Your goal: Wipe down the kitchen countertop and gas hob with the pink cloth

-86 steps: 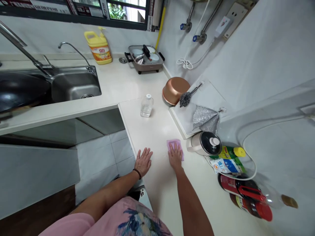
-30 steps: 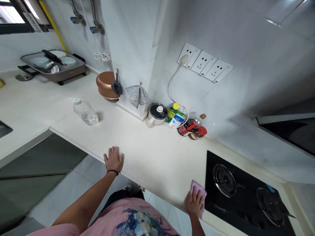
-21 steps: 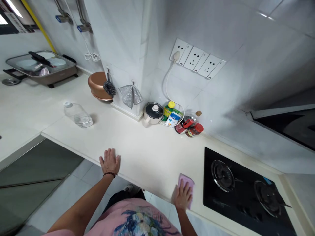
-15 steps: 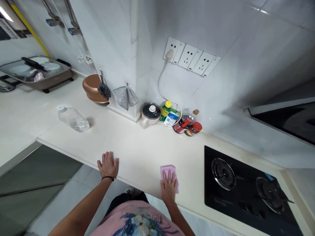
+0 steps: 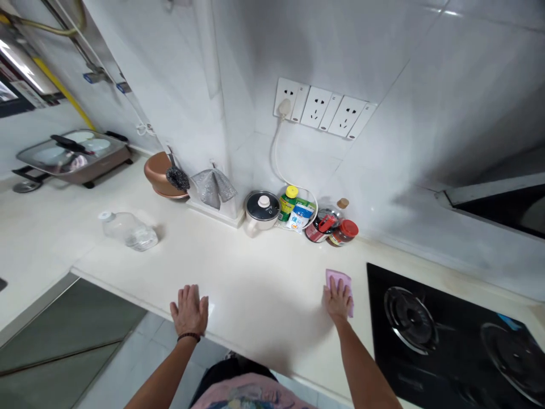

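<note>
My left hand point(image 5: 190, 311) lies flat on the white countertop point(image 5: 238, 284) near its front edge, with its fingers spread and nothing in it. A dark beaded bracelet circles that wrist. My right hand point(image 5: 339, 299) rests with outstretched fingers on top of a folded pink cloth point(image 5: 339, 276), pressing it to the counter just left of the black gas stove point(image 5: 378, 318). Part of the cloth is hidden beneath the palm and fingers.
A clear plastic bottle point(image 5: 130, 230) lies on its side at left. Along the wall stand a small lidded pot point(image 5: 262, 211), a yellow-capped bottle point(image 5: 288, 204), a white-blue packet point(image 5: 299, 216) and a red-lidded jar point(image 5: 343, 233). A copper-coloured pan point(image 5: 159, 173) and electric griddle point(image 5: 80, 162) sit farther left.
My right hand has slid the pink cloth right and away from me, closer to the stove. My left hand stays on the counter near the front edge. The camera view has shifted slightly.
</note>
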`<state>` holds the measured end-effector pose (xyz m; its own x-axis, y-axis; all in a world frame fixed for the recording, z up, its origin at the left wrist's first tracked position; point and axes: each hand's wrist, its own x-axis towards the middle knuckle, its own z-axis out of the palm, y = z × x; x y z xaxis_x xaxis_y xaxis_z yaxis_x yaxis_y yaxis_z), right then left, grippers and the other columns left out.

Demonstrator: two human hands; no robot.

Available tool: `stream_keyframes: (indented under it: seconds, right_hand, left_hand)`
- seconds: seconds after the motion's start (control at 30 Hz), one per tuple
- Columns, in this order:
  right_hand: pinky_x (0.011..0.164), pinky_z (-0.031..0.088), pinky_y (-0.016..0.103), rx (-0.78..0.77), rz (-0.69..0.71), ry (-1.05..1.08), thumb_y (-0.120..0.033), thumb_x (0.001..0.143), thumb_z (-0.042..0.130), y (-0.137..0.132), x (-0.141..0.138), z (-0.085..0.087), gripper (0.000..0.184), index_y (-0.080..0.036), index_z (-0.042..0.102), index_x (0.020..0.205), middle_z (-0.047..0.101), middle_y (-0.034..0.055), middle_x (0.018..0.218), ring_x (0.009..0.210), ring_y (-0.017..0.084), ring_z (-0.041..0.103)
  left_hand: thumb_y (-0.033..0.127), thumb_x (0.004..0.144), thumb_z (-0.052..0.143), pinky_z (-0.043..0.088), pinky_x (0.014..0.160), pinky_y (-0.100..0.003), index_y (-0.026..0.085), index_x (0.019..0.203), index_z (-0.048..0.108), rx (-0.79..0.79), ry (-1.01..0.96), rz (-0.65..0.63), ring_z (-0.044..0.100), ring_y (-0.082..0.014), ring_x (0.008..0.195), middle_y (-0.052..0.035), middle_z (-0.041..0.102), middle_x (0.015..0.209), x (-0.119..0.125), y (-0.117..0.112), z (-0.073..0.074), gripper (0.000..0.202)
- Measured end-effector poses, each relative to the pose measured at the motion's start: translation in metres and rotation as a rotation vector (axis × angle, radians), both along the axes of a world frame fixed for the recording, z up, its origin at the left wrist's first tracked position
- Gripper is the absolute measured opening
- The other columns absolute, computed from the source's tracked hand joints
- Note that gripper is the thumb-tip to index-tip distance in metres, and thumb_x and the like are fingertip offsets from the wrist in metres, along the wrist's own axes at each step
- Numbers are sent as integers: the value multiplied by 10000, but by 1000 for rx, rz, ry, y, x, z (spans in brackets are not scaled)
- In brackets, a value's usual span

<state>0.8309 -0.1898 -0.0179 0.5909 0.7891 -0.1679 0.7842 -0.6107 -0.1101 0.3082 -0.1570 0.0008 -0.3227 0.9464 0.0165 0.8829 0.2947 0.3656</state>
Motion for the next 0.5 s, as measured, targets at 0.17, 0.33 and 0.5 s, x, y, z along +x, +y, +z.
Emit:
stream_keyframes:
  seconds: [0.17,0.33,0.5]
  right_hand:
    - [1190,189,702,80,-155,74,-683,986,74,62,21,5,786,-291,195,1656,100,118,1744,1584,415,66]
    - [1210,114,703,11,37,132,-612,1016,120,138,-63,27,721,-290,166,1659,51,106,1748,1587,407,55]
    - [1271,-5,575,-114,529,229,-524,1044,282,153,-214,43,629,-383,165,1645,-24,-16,1753,1605,320,-26]
  left_hand:
    - [419,1024,314,119,1284,-540,130,1551,445,-5,35,3,225,-271,1583,-166,411,1642,-1,0,-5,615]
    - [432,1036,292,109,1287,-538,131,1554,440,5,42,-2,215,-267,1588,-165,402,1648,-2,-1,-6,617]
    - [437,1033,291,108,1288,-540,144,1555,440,-15,24,6,213,-265,1590,-155,396,1653,-3,-1,-4,617]
